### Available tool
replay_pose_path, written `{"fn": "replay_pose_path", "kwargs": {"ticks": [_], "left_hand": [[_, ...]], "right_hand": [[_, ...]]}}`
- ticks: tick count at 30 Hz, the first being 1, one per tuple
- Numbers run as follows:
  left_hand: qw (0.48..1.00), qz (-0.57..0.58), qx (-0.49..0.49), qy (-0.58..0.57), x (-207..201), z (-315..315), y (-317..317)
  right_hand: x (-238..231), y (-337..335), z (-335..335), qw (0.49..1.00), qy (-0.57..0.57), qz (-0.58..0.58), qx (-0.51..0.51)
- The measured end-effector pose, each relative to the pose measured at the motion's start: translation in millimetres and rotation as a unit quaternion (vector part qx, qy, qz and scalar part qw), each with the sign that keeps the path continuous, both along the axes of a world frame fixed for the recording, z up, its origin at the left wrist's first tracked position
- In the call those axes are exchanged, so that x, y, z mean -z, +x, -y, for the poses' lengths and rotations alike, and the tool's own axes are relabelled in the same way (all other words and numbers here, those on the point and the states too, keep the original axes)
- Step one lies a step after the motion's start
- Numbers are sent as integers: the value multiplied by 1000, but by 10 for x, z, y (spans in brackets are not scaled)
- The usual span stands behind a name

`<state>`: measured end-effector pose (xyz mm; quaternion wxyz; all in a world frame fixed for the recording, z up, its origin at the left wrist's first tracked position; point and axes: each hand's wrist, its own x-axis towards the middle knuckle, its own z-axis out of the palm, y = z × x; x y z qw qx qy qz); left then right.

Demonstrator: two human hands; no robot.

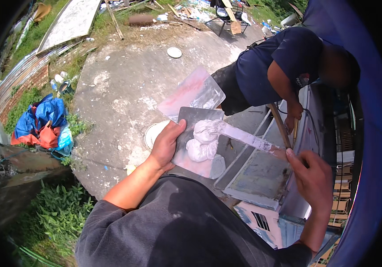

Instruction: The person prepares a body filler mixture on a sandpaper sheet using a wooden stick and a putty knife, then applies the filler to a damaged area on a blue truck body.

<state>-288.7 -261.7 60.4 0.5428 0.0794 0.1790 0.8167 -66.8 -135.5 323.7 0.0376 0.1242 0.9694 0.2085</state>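
Note:
My left hand [166, 144] grips the edge of a flat grey mixing board [192, 114], thumb on top. Thick pale pink-white putty [201, 150] lies heaped in soft lumps on it. My right hand [311, 180] is closed on the handle end of a putty knife [253, 140]. Its long flat blade is smeared with the same putty and slants left, its tip in the upper lump. Just beyond the board is a translucent pink-stained sheet [193, 91]; what supports it is hidden.
A co-worker in dark clothes [266, 66] bends at the right, a hand [294, 115] near a wooden stick [280, 124]. A pale flat panel [257, 182] lies below. White lids [174, 52] rest on concrete [111, 98]. Blue and orange tarp [44, 120] is bundled at left.

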Motion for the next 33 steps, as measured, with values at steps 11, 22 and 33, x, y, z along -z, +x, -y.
{"fn": "replay_pose_path", "kwargs": {"ticks": [11,22,33], "left_hand": [[940,-292,-109,-141,395,-79,56],[882,-420,-67,-202,173,-90,174],[808,-531,-92,-237,89,-322,389]], "right_hand": [[-272,-290,242,982,142,117,-47],[-331,-718,537,917,255,246,-181],[37,-834,610,852,341,337,-211]]}}
